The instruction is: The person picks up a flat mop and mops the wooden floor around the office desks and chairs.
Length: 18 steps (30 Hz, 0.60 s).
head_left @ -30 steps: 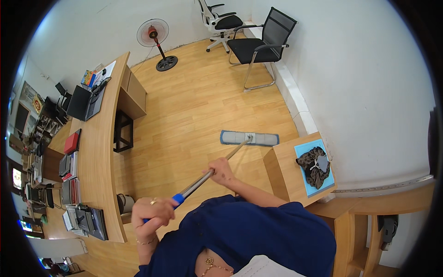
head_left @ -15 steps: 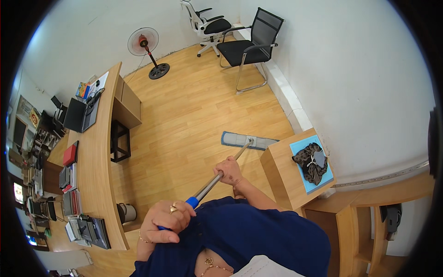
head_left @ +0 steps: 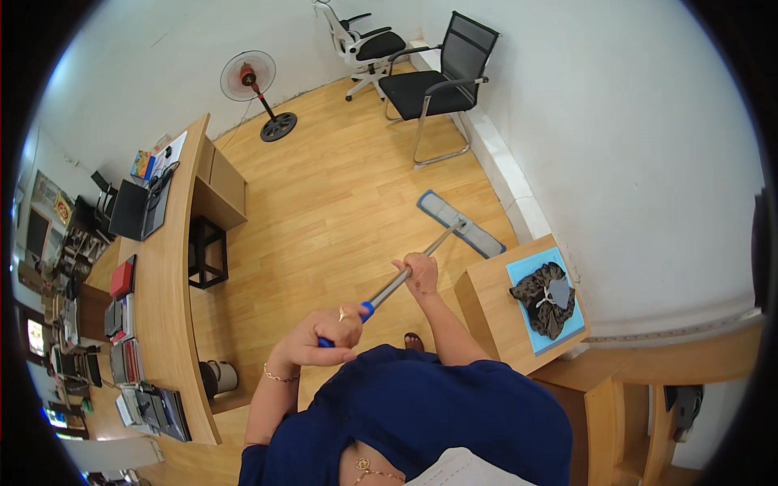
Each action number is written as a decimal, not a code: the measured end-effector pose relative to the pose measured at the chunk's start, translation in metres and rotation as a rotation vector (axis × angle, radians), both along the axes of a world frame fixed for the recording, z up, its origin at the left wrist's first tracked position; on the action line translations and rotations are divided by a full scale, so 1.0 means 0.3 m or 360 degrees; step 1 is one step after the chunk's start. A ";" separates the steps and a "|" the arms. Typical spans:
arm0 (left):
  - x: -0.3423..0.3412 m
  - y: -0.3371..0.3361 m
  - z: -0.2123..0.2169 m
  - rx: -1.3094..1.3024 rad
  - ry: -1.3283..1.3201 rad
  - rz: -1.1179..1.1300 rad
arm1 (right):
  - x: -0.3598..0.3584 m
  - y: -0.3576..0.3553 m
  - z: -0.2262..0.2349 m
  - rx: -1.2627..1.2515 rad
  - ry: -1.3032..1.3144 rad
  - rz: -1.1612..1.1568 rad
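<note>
A flat mop with a long metal pole (head_left: pixel 391 287) slants away from my body. Its blue-edged grey mop head (head_left: pixel 483 240) lies on the wooden floor, turned diagonally, with one end close to a small wooden cabinet (head_left: pixel 484 285). My left hand (head_left: pixel 322 337), wearing a ring, is closed around the blue grip at the pole's top end. Farther down, my right hand (head_left: pixel 421 275) wraps round the bare metal part of the pole, its thumb sticking out to the side.
A long desk (head_left: pixel 174 300) with a laptop (head_left: pixel 142 211) and books runs along the left. A standing fan (head_left: pixel 278 127) and two chairs, one a black mesh chair (head_left: pixel 429 89), stand at the back. On the cabinet lies a dark cloth bundle (head_left: pixel 545 301). A stool (head_left: pixel 207 252) sits under the desk.
The mop head has moved farther away and to the right, and has turned from nearly crosswise to diagonal. Both hands have moved forward and right with the pole.
</note>
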State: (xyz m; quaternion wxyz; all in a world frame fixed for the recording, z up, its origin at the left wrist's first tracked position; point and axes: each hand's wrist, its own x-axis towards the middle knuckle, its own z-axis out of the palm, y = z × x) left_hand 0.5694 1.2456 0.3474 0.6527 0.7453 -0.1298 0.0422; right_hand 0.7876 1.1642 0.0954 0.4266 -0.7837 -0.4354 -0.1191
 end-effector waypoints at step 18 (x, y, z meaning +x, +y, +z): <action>0.240 -0.009 -0.423 0.0867 0.0782 0.0877 | 0.543 0.114 -0.385 -0.0725 0.0261 0.0117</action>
